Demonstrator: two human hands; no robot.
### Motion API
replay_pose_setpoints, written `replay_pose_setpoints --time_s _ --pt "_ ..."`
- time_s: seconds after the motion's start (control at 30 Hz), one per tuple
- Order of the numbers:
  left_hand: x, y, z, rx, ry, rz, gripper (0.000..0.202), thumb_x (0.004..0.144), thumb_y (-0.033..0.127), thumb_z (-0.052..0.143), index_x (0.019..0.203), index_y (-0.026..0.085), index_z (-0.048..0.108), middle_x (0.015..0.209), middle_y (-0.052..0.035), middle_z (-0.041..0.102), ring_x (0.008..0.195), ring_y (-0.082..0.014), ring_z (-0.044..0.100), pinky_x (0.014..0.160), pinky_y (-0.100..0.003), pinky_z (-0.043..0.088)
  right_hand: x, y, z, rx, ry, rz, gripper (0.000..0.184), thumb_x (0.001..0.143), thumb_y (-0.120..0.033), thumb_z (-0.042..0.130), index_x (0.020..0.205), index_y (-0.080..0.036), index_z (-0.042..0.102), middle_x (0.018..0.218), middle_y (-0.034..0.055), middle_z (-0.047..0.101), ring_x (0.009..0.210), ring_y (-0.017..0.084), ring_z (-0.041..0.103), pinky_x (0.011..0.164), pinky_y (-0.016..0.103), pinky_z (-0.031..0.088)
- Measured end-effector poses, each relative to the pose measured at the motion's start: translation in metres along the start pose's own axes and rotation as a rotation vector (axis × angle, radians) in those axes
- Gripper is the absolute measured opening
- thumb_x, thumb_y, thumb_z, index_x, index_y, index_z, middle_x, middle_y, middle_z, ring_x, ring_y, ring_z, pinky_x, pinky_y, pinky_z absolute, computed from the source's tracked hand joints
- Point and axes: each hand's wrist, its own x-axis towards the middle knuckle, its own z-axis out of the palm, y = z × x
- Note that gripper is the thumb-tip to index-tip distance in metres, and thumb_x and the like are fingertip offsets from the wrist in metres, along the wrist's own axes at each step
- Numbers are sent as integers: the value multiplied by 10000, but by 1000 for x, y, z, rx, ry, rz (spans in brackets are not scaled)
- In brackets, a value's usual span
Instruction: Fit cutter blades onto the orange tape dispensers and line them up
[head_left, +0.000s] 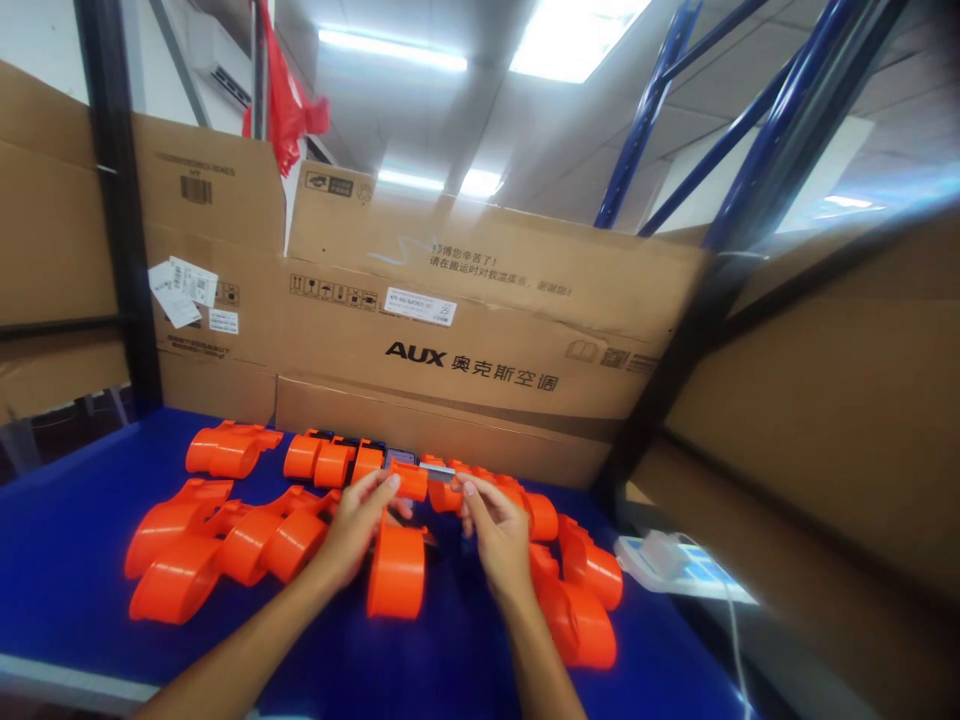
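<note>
My left hand (358, 524) and my right hand (496, 528) meet over the blue table (67, 560), both pinched on one orange plastic part with a small grey metal piece (426, 478) held between their fingertips. Directly below the hands stands an orange roll-shaped part (396, 572). Several more orange plastic parts (195, 555) lie left of my left hand, others (577, 610) lie right of my right wrist, and a row (330, 462) sits just behind the hands.
Large cardboard sheets (480, 330) printed with AUX wall off the back and the right side (825, 440). A white power strip with a cable (660, 560) lies at the table's right edge. Blue rack beams (750, 150) rise behind.
</note>
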Motion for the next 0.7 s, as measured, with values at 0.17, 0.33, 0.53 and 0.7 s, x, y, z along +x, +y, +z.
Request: replay_pose_setpoints --time_s 0.17,0.33,0.53,0.7 --pt "0 1 -2 32 -1 16 443 748 592 699 844 164 637 643 -32 683 449 -100 510 459 -209 361 -1 -1 1 24 -22 22 349 845 -461 678 1052 -188 741 692 2 620 470 79 417 440 223 340" --pt "-2 3 -1 44 -36 26 422 778 581 679 772 160 650 556 -13 622 466 -105 488 478 -211 363 -2 1 1 88 -46 53 370 839 -463 689 1068 -178 743 604 -32 514 482 84 415 435 215 341" --pt "-2 0 -1 58 -26 29 422 761 578 698 768 158 659 533 -3 594 464 -103 470 470 -206 344 -4 1 4 90 -85 72 378 833 -453 702 1097 -185 741 606 -32 513 488 87 429 431 215 354" --pt "-3 3 1 72 -56 21 414 768 575 695 748 163 651 530 0 588 468 -107 476 474 -207 354 -6 0 9 111 -122 76 384 840 -456 692 1112 -188 736 667 -14 553 505 88 441 420 213 370"
